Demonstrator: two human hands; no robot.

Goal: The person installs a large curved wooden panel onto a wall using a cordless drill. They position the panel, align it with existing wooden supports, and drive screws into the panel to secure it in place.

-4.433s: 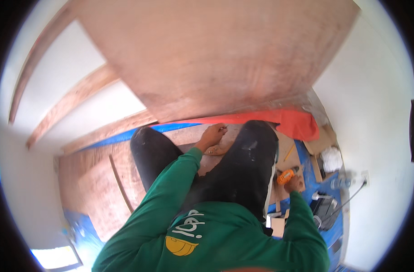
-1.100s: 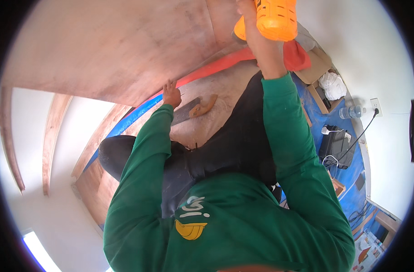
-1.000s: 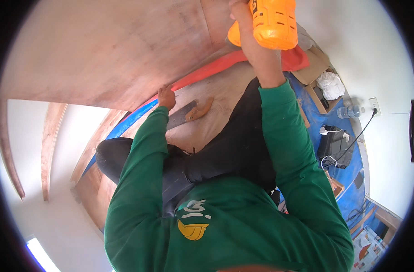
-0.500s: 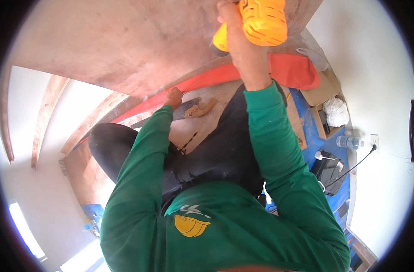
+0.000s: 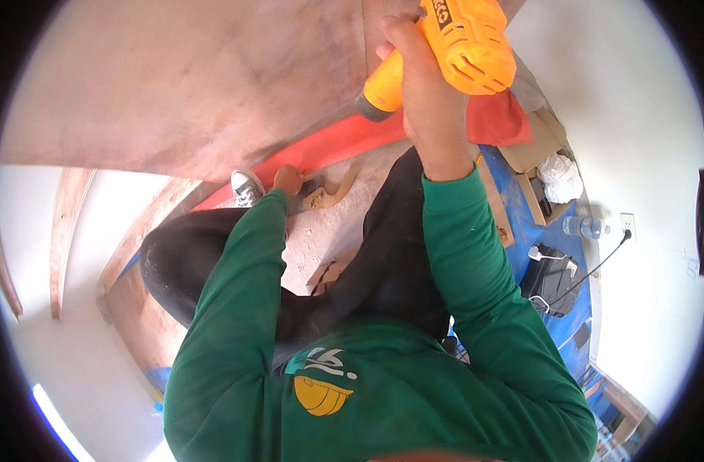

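Right hand [image 5: 431, 104] clamps drill [image 5: 475, 54] by the panel [image 5: 182, 85], prob for control; left hand [image 5: 289, 180] below panel, fingers? can't tell.

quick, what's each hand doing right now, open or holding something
Left hand: looks curled; whether it holds anything cannot be told.
Right hand: closed, holding the orange drill.
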